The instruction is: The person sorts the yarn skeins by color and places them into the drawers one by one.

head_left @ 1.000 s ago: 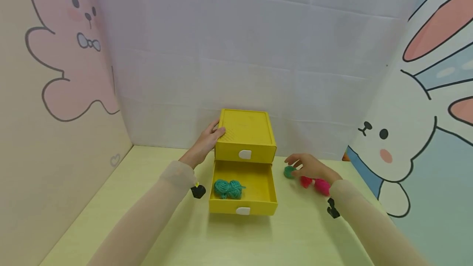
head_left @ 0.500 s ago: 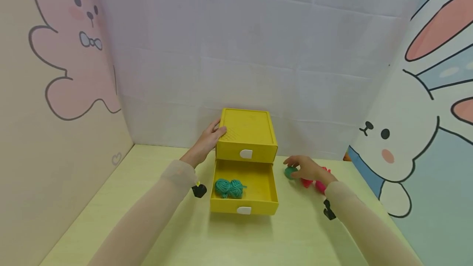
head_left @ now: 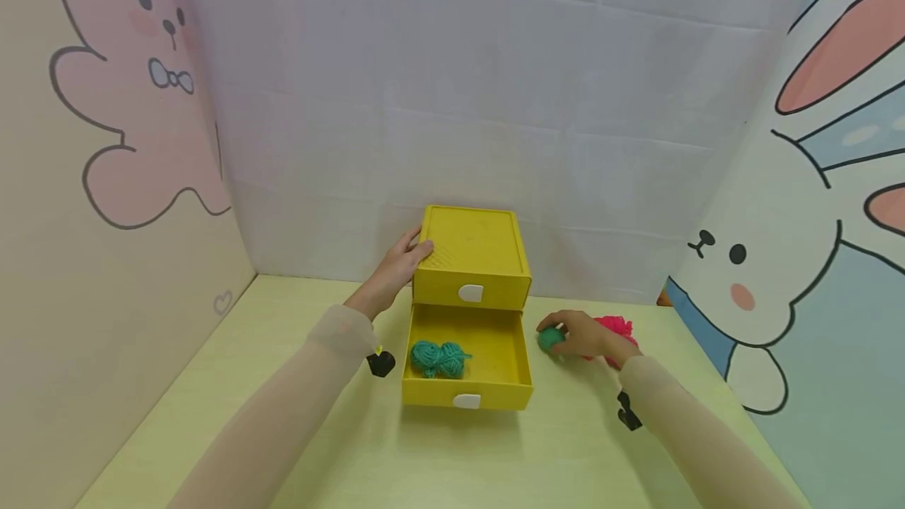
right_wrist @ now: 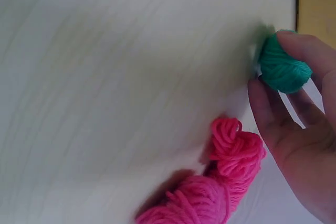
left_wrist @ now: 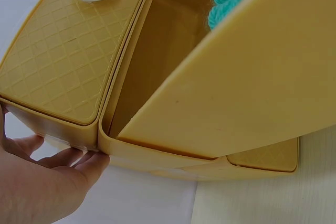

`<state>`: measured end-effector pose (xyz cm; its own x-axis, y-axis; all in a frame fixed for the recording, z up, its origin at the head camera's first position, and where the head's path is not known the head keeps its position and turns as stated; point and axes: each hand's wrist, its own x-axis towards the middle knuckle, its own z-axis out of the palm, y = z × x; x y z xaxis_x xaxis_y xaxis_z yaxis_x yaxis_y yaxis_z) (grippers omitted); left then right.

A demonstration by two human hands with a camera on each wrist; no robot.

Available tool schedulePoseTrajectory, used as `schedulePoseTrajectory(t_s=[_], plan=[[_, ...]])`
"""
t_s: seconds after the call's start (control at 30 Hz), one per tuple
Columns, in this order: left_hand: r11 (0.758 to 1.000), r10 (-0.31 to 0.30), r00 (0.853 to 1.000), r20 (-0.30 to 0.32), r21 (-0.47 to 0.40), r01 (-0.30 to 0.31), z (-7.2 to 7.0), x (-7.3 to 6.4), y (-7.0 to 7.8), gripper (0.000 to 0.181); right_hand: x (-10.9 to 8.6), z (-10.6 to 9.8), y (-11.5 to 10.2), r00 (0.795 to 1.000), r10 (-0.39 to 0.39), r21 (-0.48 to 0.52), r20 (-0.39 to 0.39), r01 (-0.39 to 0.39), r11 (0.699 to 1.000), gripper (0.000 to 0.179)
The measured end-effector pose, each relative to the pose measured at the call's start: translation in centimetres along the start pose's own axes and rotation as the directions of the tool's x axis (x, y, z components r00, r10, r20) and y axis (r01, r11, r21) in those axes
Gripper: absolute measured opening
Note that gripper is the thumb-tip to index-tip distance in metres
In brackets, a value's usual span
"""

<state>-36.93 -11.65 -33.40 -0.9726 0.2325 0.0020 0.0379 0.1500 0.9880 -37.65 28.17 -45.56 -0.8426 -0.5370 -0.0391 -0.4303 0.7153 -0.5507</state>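
A yellow drawer cabinet (head_left: 474,242) stands against the back wall, its lower drawer (head_left: 498,352) pulled out. Two joined balls of teal yarn (head_left: 438,359) lie at the left inside that drawer. My left hand (head_left: 391,277) rests on the cabinet's upper left edge, thumb on top. Its fingers (left_wrist: 94,166) lie along the cabinet's side in the left wrist view. Right of the cabinet, my right hand (head_left: 583,334) holds a green ball of yarn (right_wrist: 283,66) between thumb and fingers, low over the table. Pink yarn (right_wrist: 194,203) lies behind that hand, partly hidden by it in the head view.
The upper drawer (head_left: 431,289) is closed and has a white pull tab. A pale table (head_left: 339,454) spreads in front of the cabinet. Side walls with cartoon animals (head_left: 735,258) and a white cloth wall (head_left: 481,85) enclose the table.
My right hand has closed its thumb and fingers around the green yarn ball and shifted slightly left and nearer with it. More pink yarn shows behind it. The left hand stays on the cabinet.
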Motion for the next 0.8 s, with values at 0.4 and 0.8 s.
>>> schedulePoseTrajectory(t_s=[0.4, 0.8], plan=[[1.000, -0.010, 1.000, -0.007, 0.008, 0.011, 0.1, 0.2, 0.0, 0.070, -1.4, -1.1, -2.2, 0.996, -0.090, 0.053, 0.029, 0.088, 0.995, 0.039], [1.000, -0.022, 1.000, -0.021, 0.016, 0.022, -0.1, 0.7, -0.3, 0.071, -4.0, -2.6, -7.4, 0.988, -0.154, 0.096, 0.029, 0.150, 0.984, 0.044]])
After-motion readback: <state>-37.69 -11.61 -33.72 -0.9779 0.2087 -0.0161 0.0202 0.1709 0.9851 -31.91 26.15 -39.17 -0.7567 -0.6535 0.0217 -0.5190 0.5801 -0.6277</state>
